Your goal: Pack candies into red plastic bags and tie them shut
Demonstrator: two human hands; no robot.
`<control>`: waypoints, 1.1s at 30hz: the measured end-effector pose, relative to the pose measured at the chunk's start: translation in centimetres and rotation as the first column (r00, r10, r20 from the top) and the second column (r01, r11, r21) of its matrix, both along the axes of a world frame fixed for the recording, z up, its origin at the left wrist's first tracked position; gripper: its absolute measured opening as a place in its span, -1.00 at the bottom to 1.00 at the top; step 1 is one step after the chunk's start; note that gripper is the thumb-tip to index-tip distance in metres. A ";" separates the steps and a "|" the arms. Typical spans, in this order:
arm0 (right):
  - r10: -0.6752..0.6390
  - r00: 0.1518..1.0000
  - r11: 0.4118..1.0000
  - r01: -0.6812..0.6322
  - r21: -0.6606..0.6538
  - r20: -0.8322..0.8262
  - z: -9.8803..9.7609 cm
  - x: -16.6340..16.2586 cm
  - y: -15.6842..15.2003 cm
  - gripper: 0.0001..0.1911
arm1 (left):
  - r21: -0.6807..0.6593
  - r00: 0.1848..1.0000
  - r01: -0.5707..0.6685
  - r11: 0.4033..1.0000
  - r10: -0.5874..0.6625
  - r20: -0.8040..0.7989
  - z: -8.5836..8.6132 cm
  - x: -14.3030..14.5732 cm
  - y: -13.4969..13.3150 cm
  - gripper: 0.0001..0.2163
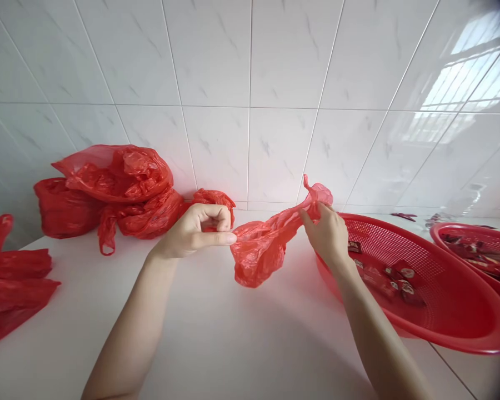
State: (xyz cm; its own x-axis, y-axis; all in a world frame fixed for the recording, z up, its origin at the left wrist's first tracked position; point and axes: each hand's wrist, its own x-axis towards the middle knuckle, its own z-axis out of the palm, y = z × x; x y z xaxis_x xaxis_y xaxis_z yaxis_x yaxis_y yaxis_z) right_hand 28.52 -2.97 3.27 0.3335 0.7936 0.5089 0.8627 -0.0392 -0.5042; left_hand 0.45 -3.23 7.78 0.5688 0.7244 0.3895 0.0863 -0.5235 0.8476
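A thin red plastic bag (260,250) hangs stretched between my two hands above the white tabletop. My left hand (198,230) pinches its lower left edge between thumb and forefinger, the other fingers curled. Higher up and to the right, my right hand (327,230) grips the gathered top of the bag, and a loose handle sticks out above the fingers. The bag looks crumpled; whether anything is inside, I cannot tell. Just beyond my right hand stands a large red perforated basket (454,316) with several small dark wrapped packets (404,283) on its bottom.
Full-looking red plastic bags (120,189) are heaped against the tiled wall (216,139), with a smaller red bag (216,199) beside them. Flat red bags (14,289) lie at the left edge. A second red basket (475,250) holding mixed packets stands at far right.
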 end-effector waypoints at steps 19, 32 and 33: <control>0.522 0.822 0.853 -0.496 0.163 -0.229 -0.3 -1.4 -1.0 -0.66 | 0.174 0.720 0.046 0.984 0.088 -0.689 -4.2 5.5 0.5 -0.69; 0.141 0.977 0.985 -0.121 -0.127 0.159 0.8 0.7 -1.4 -0.64 | -0.021 0.228 -0.148 0.989 0.014 -0.973 -5.4 2.9 3.4 -0.19; 0.174 0.968 0.969 -0.136 -0.206 0.179 0.7 0.5 -1.6 -0.63 | -0.034 0.217 -0.127 0.991 -0.006 -0.976 -5.5 3.2 3.2 -0.20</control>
